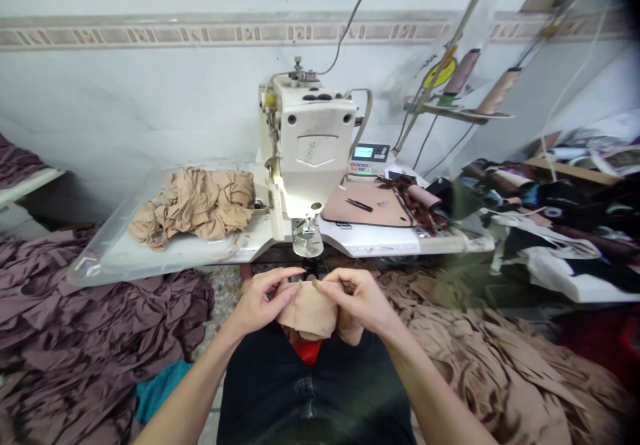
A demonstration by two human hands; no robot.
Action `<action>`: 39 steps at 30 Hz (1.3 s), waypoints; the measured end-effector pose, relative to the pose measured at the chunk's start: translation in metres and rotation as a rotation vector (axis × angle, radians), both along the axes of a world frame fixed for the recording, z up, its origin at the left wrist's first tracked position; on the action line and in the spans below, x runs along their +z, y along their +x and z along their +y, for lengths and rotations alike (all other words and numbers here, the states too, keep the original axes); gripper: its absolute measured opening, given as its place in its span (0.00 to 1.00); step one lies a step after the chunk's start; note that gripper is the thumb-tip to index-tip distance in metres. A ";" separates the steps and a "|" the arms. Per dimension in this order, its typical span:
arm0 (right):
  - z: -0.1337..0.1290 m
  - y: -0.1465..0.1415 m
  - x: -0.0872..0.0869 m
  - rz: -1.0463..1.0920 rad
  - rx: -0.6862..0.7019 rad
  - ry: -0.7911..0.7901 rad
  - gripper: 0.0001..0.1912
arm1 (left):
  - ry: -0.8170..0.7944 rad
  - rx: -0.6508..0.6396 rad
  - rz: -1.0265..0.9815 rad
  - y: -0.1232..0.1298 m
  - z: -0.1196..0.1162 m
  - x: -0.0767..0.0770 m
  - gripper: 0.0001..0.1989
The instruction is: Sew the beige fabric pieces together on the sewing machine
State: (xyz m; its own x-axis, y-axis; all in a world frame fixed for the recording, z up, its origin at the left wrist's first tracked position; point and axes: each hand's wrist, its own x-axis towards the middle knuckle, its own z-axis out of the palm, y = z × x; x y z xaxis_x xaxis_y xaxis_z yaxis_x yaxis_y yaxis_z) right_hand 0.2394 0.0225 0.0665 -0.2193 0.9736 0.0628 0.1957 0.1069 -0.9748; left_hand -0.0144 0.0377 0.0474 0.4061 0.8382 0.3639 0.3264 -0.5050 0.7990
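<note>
My left hand (pixel 260 302) and my right hand (pixel 357 302) both pinch a folded piece of beige stretch fabric (pixel 310 312) above my lap, holding it between them. The fabric sags in a small pouch below my fingertips. A strip of red cloth (pixel 305 350) shows beneath it, against my dark jeans (pixel 310 392). Straight ahead, beyond my hands, stands the white industrial sewing machine (pixel 307 135), its presser foot (pixel 307 237) well away from the fabric I hold.
A clear plastic tray (pixel 100 258) on the white sewing table (pixel 370 240) holds crumpled beige fabric. Small black scissors lie on a brown mat at right. Mauve fabric heaps lie left, beige heaps right, and mixed cloth and thread cones stand further right.
</note>
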 end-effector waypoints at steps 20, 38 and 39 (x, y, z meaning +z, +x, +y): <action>0.031 -0.006 0.001 0.118 -0.254 0.180 0.17 | -0.299 0.167 -0.229 0.026 0.028 0.018 0.18; 0.074 -0.006 -0.010 0.241 -0.381 0.202 0.17 | -0.262 0.304 -0.416 0.048 0.071 0.027 0.17; 0.075 -0.006 -0.010 0.236 -0.391 0.208 0.17 | -0.281 0.288 -0.435 0.049 0.073 0.026 0.18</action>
